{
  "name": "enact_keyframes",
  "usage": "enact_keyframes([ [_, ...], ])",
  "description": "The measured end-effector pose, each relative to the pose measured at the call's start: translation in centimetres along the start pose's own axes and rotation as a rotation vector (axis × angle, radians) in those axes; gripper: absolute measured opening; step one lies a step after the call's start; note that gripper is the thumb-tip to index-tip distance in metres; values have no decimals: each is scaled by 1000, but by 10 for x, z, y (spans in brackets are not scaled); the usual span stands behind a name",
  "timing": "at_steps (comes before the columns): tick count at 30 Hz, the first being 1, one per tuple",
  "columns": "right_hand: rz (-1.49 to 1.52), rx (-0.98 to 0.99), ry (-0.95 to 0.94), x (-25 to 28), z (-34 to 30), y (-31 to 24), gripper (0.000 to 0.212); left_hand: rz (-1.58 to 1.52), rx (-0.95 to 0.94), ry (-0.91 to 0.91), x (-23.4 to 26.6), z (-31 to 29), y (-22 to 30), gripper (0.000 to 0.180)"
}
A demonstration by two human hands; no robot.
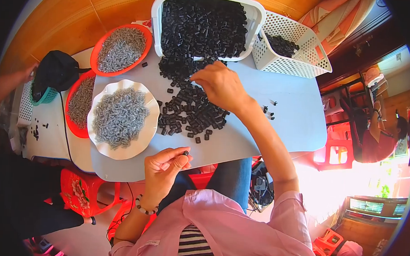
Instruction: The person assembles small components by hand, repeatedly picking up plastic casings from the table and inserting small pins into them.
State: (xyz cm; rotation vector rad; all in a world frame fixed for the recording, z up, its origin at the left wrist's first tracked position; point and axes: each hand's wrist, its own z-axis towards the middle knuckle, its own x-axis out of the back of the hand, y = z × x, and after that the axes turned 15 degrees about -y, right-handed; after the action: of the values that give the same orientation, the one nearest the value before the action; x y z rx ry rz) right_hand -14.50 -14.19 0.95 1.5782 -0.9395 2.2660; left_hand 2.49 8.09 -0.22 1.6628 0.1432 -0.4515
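Black is the one small part (185, 153) which the left hand (168, 166) pinches, near the table (287, 127). The right hand (218, 85) bends over one black heap (192, 111); whether it grips something, I cannot tell. One white plate (119, 154) and two red bowls (97, 50) hold grey pieces (121, 117).

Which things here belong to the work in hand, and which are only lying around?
Likely in the work:
black piece in the left hand
loose black pile by the right hand
white tub
scalloped plate

Probably just lying around:
flowered red stool
cabled device on the floor
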Motion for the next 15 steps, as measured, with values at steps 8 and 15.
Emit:
enact_keyframes([
  [8,-126,-29,-67,-17,21,13,10,53,20,7,2,-6,0,29],
  [15,-72,-104,-80,-16,5,5,9,61,9,-1,2,-6,0,29],
])
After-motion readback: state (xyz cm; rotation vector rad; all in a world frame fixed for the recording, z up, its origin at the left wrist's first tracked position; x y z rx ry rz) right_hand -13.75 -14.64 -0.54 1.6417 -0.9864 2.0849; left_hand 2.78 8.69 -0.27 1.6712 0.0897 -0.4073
